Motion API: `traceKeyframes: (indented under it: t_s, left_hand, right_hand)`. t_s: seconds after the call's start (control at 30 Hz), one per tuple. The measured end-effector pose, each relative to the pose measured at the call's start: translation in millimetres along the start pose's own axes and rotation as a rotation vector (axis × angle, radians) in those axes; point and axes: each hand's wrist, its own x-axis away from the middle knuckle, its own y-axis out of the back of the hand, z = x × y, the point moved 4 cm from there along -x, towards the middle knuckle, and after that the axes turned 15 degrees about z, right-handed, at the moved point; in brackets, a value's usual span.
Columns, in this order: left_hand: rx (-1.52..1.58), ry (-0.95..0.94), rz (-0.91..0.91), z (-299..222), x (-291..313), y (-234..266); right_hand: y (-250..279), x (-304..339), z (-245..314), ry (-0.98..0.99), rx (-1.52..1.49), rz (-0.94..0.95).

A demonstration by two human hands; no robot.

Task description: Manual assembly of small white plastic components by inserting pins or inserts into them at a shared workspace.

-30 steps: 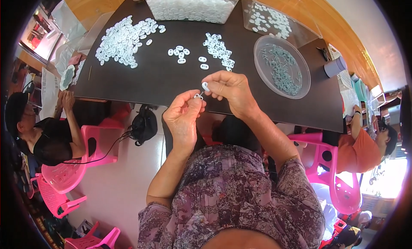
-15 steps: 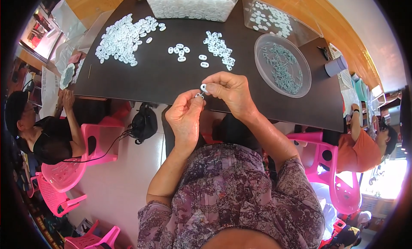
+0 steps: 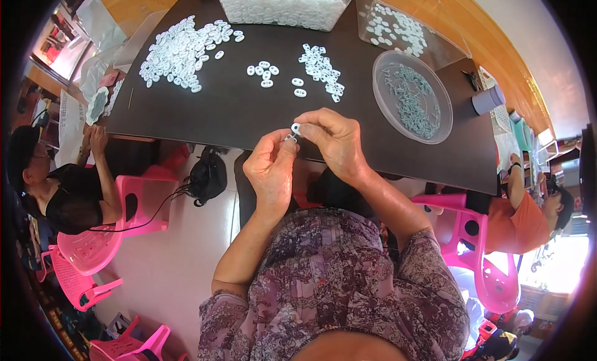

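At the table's near edge my two hands meet, fingertips almost touching. Pinched in my right hand [image 3: 333, 140] is a small white plastic piece with a hole [image 3: 295, 129]. My left hand [image 3: 272, 168] is closed on another small white piece [image 3: 290, 138] just below it; the fingers cover most of this one. Whether the two pieces are joined I cannot tell. Beyond the hands lie a few loose white oval pieces [image 3: 300, 93] and a cluster of white pieces [image 3: 321, 72]. Further left is a small group of ovals [image 3: 266, 74].
A large heap of white ovals [image 3: 180, 53] covers the dark table's [image 3: 230, 115] far left. Clear bins [image 3: 283, 9] stand at the back. On the right are a round tub [image 3: 449, 121] of grey-green screw-like pieces, a purple cup [image 3: 488, 100] and pliers [image 3: 471, 80]. People sit at both sides.
The view has shifted slightly, so the table things appear a little further right. Both hands keep their pinch at nearly the same spot, with only a small movement of the fingers.
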Motion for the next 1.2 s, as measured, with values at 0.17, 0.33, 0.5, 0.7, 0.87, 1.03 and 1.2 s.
traceKeyframes:
  t_s: [0.17, 0.33, 0.5, 0.7, 0.87, 1.03, 1.2]
  left_hand:
    - [-0.005, -0.001, 0.010, 4, 0, -1]
    - [-0.094, -0.045, 0.006, 2, 0, -4]
    - [-0.026, -0.043, 0.025, -5, -1, -10]
    - [-0.015, -0.038, 0.033, -6, 0, -15]
    - [0.014, -0.107, 0.052, -2, 0, -15]
    - [-0.040, -0.108, 0.095, -4, 2, -20]
    - [-0.048, -0.096, 0.095, -6, 5, -27]
  right_hand:
    - [0, 3, 4, 0.039, 0.102, -0.031]
    - [0, 7, 11, 0.082, 0.222, -0.049]
    - [2, 10, 11, 0.078, 0.156, -0.040]
    - [7, 14, 11, 0.132, 0.164, -0.060]
    - [7, 18, 5, 0.096, 0.057, -0.081]
    - [10, 22, 3, 0.090, -0.006, -0.068]
    - [14, 27, 9, 0.133, 0.095, -0.063]
